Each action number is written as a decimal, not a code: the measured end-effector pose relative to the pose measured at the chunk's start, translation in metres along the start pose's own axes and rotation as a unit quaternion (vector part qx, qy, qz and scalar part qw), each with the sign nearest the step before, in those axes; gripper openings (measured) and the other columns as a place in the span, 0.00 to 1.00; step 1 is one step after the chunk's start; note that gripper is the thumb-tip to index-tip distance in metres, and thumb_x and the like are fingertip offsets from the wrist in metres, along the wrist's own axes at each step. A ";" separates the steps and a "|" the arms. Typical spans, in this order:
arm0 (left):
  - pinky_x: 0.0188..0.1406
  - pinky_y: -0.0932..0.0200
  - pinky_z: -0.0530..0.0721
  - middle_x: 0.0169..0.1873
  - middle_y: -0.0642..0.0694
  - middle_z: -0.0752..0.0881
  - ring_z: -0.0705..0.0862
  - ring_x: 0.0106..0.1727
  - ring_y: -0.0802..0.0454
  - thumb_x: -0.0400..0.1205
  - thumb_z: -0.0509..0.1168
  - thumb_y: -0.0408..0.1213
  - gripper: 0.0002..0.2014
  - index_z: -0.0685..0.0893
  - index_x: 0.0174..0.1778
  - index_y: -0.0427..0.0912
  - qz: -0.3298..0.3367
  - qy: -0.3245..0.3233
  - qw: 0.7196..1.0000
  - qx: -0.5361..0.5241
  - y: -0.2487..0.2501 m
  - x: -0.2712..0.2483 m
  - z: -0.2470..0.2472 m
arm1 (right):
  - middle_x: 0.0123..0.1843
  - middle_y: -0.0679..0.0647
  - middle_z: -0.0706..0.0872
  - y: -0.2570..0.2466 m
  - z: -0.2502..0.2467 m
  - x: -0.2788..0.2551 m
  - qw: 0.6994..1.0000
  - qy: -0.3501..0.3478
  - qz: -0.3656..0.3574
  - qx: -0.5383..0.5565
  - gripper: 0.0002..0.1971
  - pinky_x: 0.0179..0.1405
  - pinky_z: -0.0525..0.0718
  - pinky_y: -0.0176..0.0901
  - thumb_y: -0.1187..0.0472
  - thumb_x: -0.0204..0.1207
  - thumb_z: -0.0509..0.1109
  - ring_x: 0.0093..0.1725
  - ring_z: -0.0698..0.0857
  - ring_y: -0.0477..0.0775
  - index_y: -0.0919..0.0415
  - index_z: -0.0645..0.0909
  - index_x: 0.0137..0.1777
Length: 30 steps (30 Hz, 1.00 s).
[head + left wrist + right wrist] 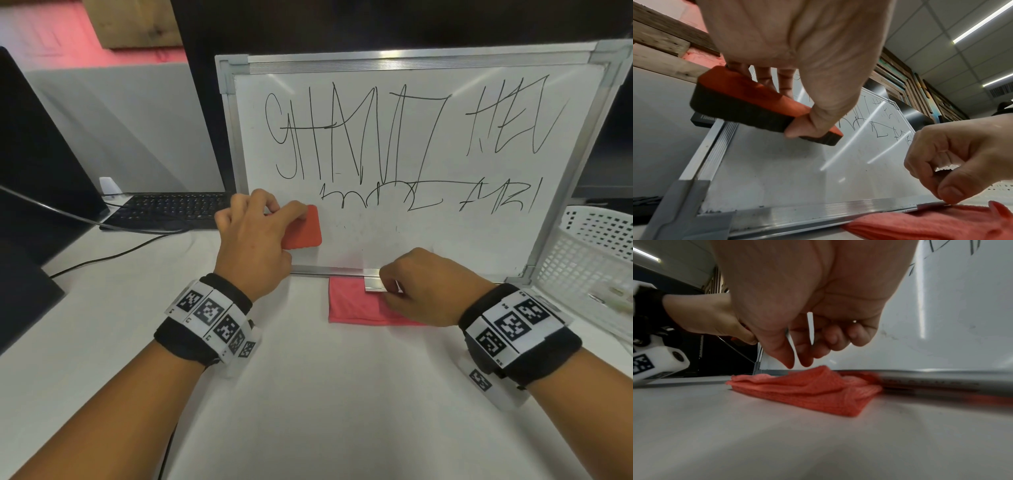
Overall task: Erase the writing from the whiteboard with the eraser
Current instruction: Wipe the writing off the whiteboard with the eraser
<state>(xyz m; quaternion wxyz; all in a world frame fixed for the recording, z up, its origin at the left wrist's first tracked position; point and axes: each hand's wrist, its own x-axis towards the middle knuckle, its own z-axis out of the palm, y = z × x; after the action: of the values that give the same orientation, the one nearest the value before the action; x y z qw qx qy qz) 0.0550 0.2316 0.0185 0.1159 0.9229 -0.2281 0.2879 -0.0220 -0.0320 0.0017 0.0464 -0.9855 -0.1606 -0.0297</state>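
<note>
A white table (308, 394) fills the near view, and a whiteboard (445, 240) stands propped at its far side, leaning back, with black writing (394, 137) across its upper and middle parts and a bare, faintly smudged strip along the bottom. To the right sits a white basket (589, 253); to the left a dark keyboard (171, 209). A folded red cloth (352, 305) lies on the table, touching the board's lower frame. The left hand (253, 240) holds the red eraser (303, 228) at the board's lower left, thumb on one edge, fingers on the other, its dark felt face against or just off the surface. The right hand (424, 284) has thumb and fingertip pinched on the small metal ledge (375, 285) at the board's bottom edge, above the cloth.
</note>
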 end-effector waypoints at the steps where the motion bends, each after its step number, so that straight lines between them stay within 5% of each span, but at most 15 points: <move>1: 0.57 0.43 0.65 0.58 0.47 0.75 0.71 0.61 0.40 0.65 0.74 0.30 0.32 0.80 0.64 0.60 0.000 0.001 1.000 -0.001 0.000 0.000 0.000 | 0.33 0.49 0.80 0.000 0.000 0.000 1.000 -0.001 -0.001 0.000 0.11 0.30 0.82 0.49 0.50 0.77 0.65 0.35 0.82 0.56 0.54 0.77 0.36; 5: 0.56 0.46 0.62 0.58 0.47 0.75 0.71 0.61 0.40 0.66 0.74 0.31 0.31 0.81 0.65 0.59 -0.004 0.018 1.000 -0.011 -0.001 0.002 -0.002 | 0.33 0.48 0.81 -0.001 -0.001 -0.001 1.000 -0.005 -0.006 0.001 0.11 0.31 0.84 0.51 0.50 0.77 0.65 0.35 0.83 0.55 0.54 0.78 0.37; 9: 0.57 0.46 0.62 0.56 0.49 0.74 0.70 0.60 0.42 0.67 0.74 0.31 0.31 0.79 0.62 0.63 0.013 -0.046 0.999 -0.003 -0.002 -0.002 -0.002 | 0.32 0.48 0.80 0.000 0.000 -0.002 1.000 -0.003 -0.012 -0.002 0.12 0.32 0.85 0.54 0.48 0.76 0.64 0.34 0.82 0.54 0.53 0.77 0.36; 14: 0.55 0.47 0.60 0.57 0.47 0.75 0.71 0.60 0.41 0.67 0.74 0.31 0.31 0.80 0.65 0.60 -0.012 0.004 1.000 -0.007 -0.005 -0.002 -0.003 | 0.32 0.47 0.80 0.008 0.001 -0.007 1.000 -0.006 -0.012 -0.011 0.12 0.32 0.85 0.53 0.47 0.75 0.63 0.33 0.81 0.52 0.53 0.77 0.36; 20: 0.56 0.46 0.61 0.58 0.47 0.75 0.71 0.62 0.40 0.68 0.75 0.33 0.30 0.80 0.65 0.61 -0.011 -0.018 1.000 -0.016 -0.005 -0.003 -0.004 | 0.32 0.45 0.79 0.015 -0.001 -0.009 1.000 0.005 0.006 -0.009 0.11 0.34 0.84 0.51 0.49 0.76 0.67 0.33 0.75 0.40 0.51 0.75 0.35; 30: 0.59 0.41 0.67 0.59 0.48 0.75 0.71 0.63 0.40 0.69 0.75 0.33 0.32 0.80 0.67 0.62 -0.004 -0.028 0.999 -0.032 -0.002 -0.002 -0.003 | 0.30 0.48 0.80 0.010 -0.003 -0.009 1.000 0.000 0.007 -0.007 0.10 0.32 0.85 0.52 0.52 0.75 0.67 0.32 0.80 0.51 0.55 0.77 0.35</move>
<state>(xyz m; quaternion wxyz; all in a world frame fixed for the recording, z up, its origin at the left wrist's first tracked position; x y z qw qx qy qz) 0.0529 0.2349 0.0191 0.1400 0.9271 -0.2371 0.2543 -0.0275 -0.0445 0.0036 0.0396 -0.9869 -0.1536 -0.0300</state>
